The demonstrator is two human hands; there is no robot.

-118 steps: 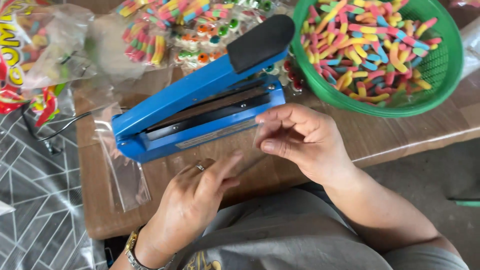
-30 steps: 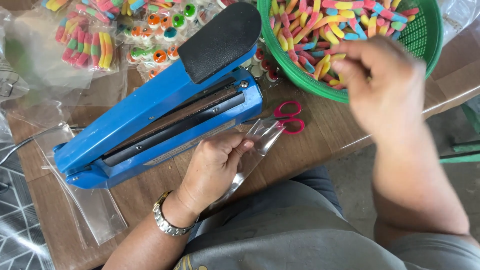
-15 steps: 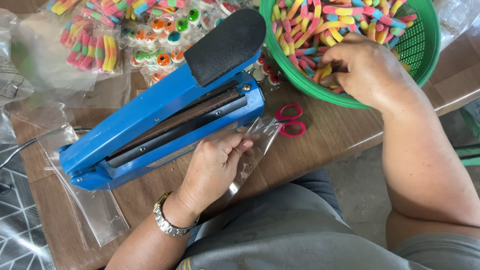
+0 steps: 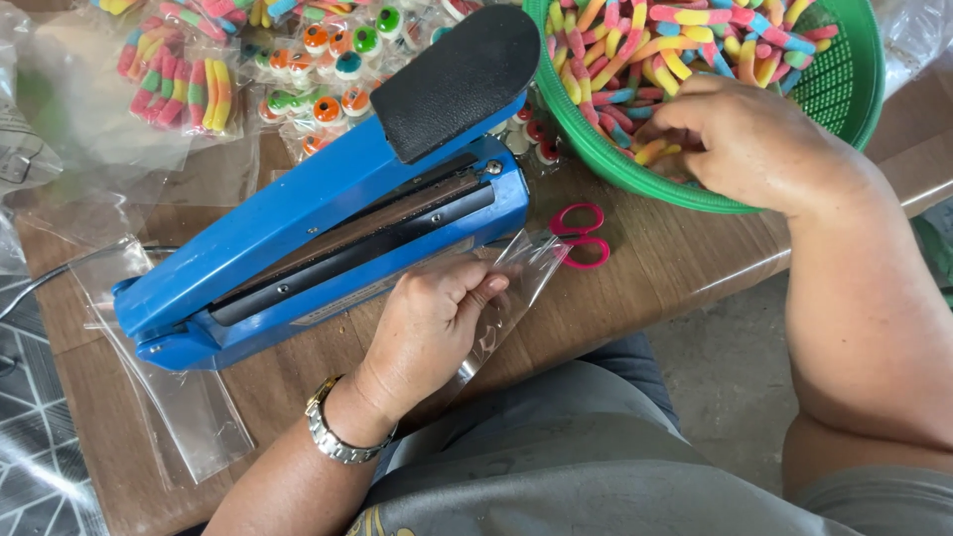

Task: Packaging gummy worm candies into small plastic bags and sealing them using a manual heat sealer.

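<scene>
My left hand [image 4: 427, 328] pinches a small clear plastic bag [image 4: 516, 288] against the wooden table [image 4: 675, 263], just in front of the blue heat sealer [image 4: 328, 213], whose black-handled arm is raised. My right hand [image 4: 745, 139] is inside the green basket [image 4: 854, 84], with its fingers curled among the multicoloured gummy worms [image 4: 635, 50]. Whether a worm is gripped cannot be made out.
Pink-handled scissors [image 4: 579, 235] lie between the sealer and the basket. Sealed packs of gummy worms [image 4: 189, 79] and eyeball candies [image 4: 338, 60] are piled behind the sealer. Empty clear bags [image 4: 189, 407] lie at the left front. The table edge runs along the right.
My right hand left the clear bag, reached up to the basket and now digs among the worms. My left hand keeps the bag.
</scene>
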